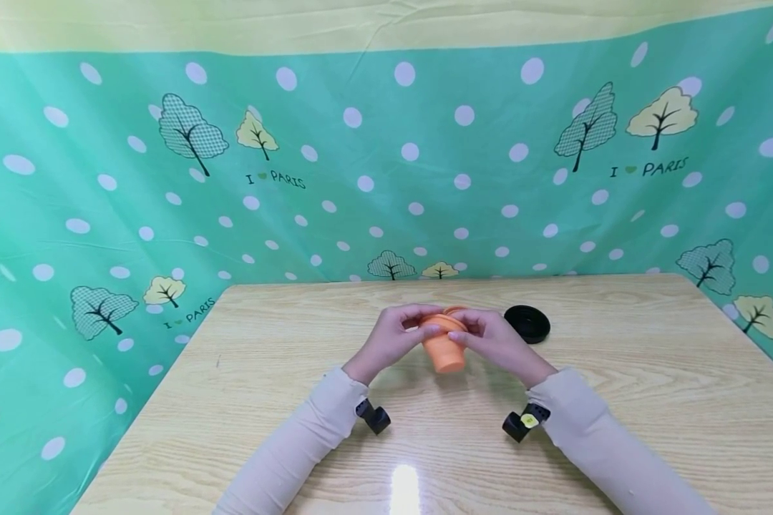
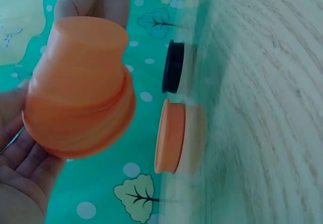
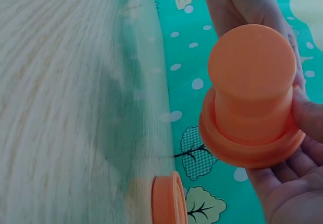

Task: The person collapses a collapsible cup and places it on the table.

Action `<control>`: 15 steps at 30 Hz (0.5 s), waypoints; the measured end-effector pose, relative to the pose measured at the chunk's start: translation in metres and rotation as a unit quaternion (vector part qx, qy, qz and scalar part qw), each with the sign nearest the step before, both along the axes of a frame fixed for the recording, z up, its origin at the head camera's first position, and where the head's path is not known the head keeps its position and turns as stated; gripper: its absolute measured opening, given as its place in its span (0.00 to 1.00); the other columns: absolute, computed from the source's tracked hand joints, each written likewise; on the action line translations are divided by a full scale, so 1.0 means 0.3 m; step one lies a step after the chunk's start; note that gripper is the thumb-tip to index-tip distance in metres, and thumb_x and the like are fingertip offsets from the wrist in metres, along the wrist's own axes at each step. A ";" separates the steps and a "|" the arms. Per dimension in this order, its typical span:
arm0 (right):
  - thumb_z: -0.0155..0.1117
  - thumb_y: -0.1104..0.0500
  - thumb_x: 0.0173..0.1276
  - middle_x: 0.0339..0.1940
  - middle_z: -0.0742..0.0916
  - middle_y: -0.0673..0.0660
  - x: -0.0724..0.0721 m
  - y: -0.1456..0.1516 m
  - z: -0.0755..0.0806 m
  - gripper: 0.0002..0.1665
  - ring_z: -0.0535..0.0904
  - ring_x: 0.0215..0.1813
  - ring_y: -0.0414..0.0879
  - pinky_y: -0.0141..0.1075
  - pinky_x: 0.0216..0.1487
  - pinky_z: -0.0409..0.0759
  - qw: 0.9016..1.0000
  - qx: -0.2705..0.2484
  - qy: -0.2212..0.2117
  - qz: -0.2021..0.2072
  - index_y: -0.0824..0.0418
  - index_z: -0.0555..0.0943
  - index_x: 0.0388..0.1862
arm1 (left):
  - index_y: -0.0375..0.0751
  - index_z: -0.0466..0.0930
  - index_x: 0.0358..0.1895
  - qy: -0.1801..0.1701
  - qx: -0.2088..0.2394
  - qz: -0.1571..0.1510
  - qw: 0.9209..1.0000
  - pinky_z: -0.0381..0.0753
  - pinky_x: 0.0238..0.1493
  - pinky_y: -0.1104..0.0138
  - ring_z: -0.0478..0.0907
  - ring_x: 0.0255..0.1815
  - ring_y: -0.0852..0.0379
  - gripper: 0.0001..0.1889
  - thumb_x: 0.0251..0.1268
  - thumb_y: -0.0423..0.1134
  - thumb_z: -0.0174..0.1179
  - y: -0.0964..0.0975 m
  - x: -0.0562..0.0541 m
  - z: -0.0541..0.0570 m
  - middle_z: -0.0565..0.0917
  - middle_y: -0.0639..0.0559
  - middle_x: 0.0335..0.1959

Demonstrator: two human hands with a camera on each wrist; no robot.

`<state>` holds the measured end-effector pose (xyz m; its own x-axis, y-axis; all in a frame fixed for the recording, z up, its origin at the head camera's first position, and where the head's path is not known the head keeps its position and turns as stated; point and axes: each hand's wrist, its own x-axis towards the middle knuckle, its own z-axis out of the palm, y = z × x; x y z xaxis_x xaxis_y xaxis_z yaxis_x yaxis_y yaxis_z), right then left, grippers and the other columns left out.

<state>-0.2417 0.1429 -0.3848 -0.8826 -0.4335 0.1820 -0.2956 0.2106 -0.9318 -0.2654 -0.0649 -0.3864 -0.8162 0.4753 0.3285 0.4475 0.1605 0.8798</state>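
Observation:
Both hands hold an orange collapsible cup (image 1: 446, 350) above the table, its narrow flat base (image 3: 252, 62) tilted toward the person. Around its wide end the soft wall is folded into a ring, uneven on one side in the left wrist view. My left hand (image 1: 396, 332) grips the cup's left side near the rim, thumb on the outer wall. On the opposite side my right hand (image 1: 492, 336) grips it the same way, fingers curled behind. The inside of the cup faces away and is hidden.
An orange round lid-like piece (image 2: 170, 137) lies on the table just behind the cup. Beside it, back right, rests a black round lid (image 1: 527, 324). The wooden table (image 1: 264, 386) ends at a green patterned curtain (image 1: 335, 172).

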 end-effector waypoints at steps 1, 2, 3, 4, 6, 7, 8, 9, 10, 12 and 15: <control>0.59 0.60 0.69 0.48 0.84 0.62 0.000 0.002 0.000 0.18 0.81 0.42 0.40 0.31 0.44 0.80 1.000 -0.008 -0.002 0.000 0.70 0.77 0.54 | 0.31 0.79 0.53 -0.011 0.005 0.000 1.000 0.80 0.49 0.65 0.80 0.48 0.51 0.16 0.63 0.32 0.61 -0.002 -0.001 0.002 0.82 0.40 0.50; 0.59 0.60 0.69 0.48 0.84 0.63 -0.001 0.004 0.000 0.19 0.81 0.43 0.40 0.32 0.45 0.80 1.000 -0.017 -0.007 -0.002 0.70 0.76 0.54 | 0.32 0.79 0.54 -0.022 0.010 -0.001 1.000 0.80 0.48 0.66 0.80 0.47 0.53 0.16 0.64 0.33 0.60 -0.004 -0.002 0.005 0.82 0.41 0.50; 0.59 0.60 0.69 0.49 0.83 0.64 -0.002 0.005 0.000 0.20 0.81 0.43 0.40 0.33 0.45 0.80 1.000 -0.028 -0.014 -0.004 0.71 0.76 0.55 | 0.34 0.78 0.55 -0.034 0.017 -0.001 0.999 0.80 0.47 0.66 0.80 0.47 0.55 0.17 0.64 0.34 0.60 -0.007 -0.002 0.009 0.82 0.42 0.50; 0.59 0.60 0.69 0.49 0.83 0.64 -0.002 0.007 0.000 0.21 0.82 0.43 0.40 0.34 0.45 0.81 0.999 -0.037 -0.019 -0.010 0.72 0.75 0.56 | 0.35 0.78 0.56 -0.046 0.024 -0.001 0.999 0.80 0.47 0.67 0.80 0.46 0.57 0.17 0.65 0.35 0.59 -0.008 -0.003 0.011 0.82 0.43 0.50; 0.58 0.60 0.70 0.48 0.83 0.64 -0.006 0.012 0.000 0.22 0.82 0.42 0.41 0.36 0.45 0.81 0.998 -0.059 -0.024 -0.019 0.73 0.73 0.57 | 0.36 0.77 0.57 -0.057 0.036 -0.001 0.998 0.80 0.46 0.68 0.80 0.44 0.59 0.18 0.66 0.36 0.59 -0.010 -0.002 0.018 0.82 0.42 0.49; 0.57 0.60 0.70 0.47 0.83 0.63 -0.009 0.015 0.000 0.22 0.82 0.41 0.41 0.36 0.44 0.82 0.997 -0.068 -0.024 -0.023 0.74 0.73 0.57 | 0.35 0.76 0.58 -0.057 0.040 -0.002 0.998 0.80 0.45 0.68 0.79 0.44 0.59 0.18 0.66 0.35 0.59 -0.009 -0.002 0.019 0.81 0.42 0.49; 0.57 0.61 0.70 0.46 0.84 0.62 -0.012 0.017 -0.001 0.22 0.82 0.40 0.41 0.37 0.42 0.82 0.996 -0.077 -0.026 -0.027 0.74 0.73 0.57 | 0.34 0.75 0.58 -0.057 0.042 -0.002 0.998 0.80 0.45 0.68 0.79 0.43 0.60 0.18 0.66 0.35 0.58 -0.008 -0.003 0.020 0.81 0.41 0.48; 0.57 0.61 0.70 0.44 0.84 0.60 -0.014 0.019 -0.002 0.21 0.82 0.39 0.41 0.38 0.41 0.82 0.996 -0.084 -0.026 -0.029 0.74 0.73 0.56 | 0.33 0.75 0.58 -0.057 0.042 -0.001 0.997 0.79 0.45 0.69 0.78 0.42 0.60 0.18 0.66 0.34 0.58 -0.007 -0.004 0.019 0.81 0.40 0.47; 0.57 0.61 0.71 0.43 0.85 0.57 -0.017 0.021 -0.004 0.21 0.82 0.38 0.41 0.38 0.40 0.82 0.995 -0.089 -0.025 -0.029 0.75 0.73 0.56 | 0.32 0.74 0.58 -0.057 0.042 -0.001 0.997 0.79 0.44 0.69 0.78 0.41 0.60 0.18 0.66 0.34 0.58 -0.005 -0.004 0.018 0.81 0.39 0.46; 0.56 0.62 0.71 0.41 0.85 0.53 -0.021 0.022 -0.007 0.21 0.82 0.37 0.40 0.38 0.39 0.82 0.995 -0.096 -0.024 -0.025 0.75 0.73 0.56 | 0.31 0.74 0.57 -0.060 0.040 0.004 0.997 0.79 0.43 0.70 0.77 0.40 0.61 0.18 0.66 0.33 0.58 -0.004 -0.004 0.017 0.80 0.39 0.45; 0.56 0.61 0.71 0.41 0.85 0.51 -0.023 0.020 -0.011 0.21 0.82 0.37 0.40 0.37 0.39 0.82 0.995 -0.096 -0.024 -0.019 0.76 0.72 0.56 | 0.29 0.75 0.55 -0.068 0.038 0.012 0.997 0.80 0.42 0.70 0.77 0.39 0.62 0.17 0.65 0.31 0.58 -0.004 -0.003 0.020 0.80 0.39 0.43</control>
